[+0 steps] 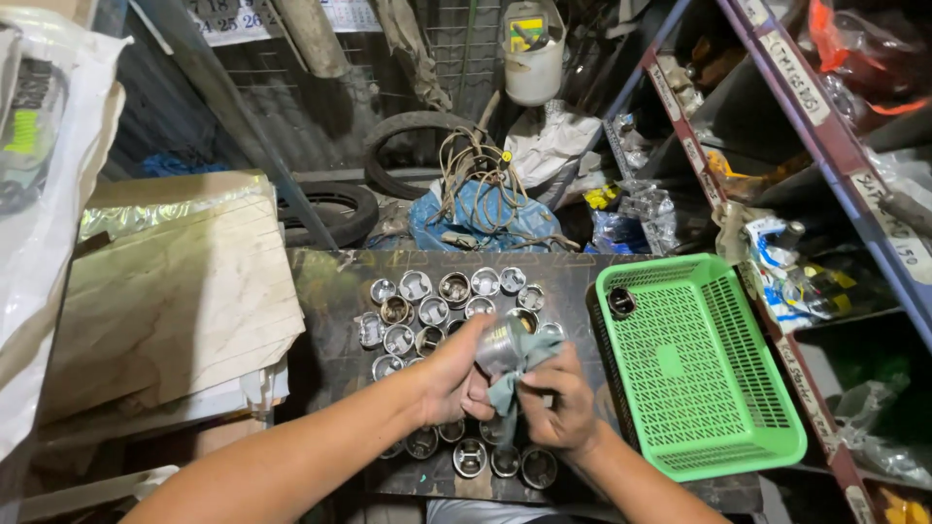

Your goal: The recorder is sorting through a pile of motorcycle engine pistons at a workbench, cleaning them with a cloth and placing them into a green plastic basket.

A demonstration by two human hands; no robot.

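Gripped in the left hand point(454, 376), a metal piston point(499, 342) is held above the dark table point(330, 291); a grey-green cloth point(519, 374) is pinched against it by the right hand point(558, 408). Rows of pistons point(437, 306) lie beneath, a green basket point(694, 364) just beside.

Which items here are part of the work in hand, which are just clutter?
In use: left hand, piston, right hand, cloth, pistons on the table, green basket.
Lying about: tyres, white jug, blue bag.
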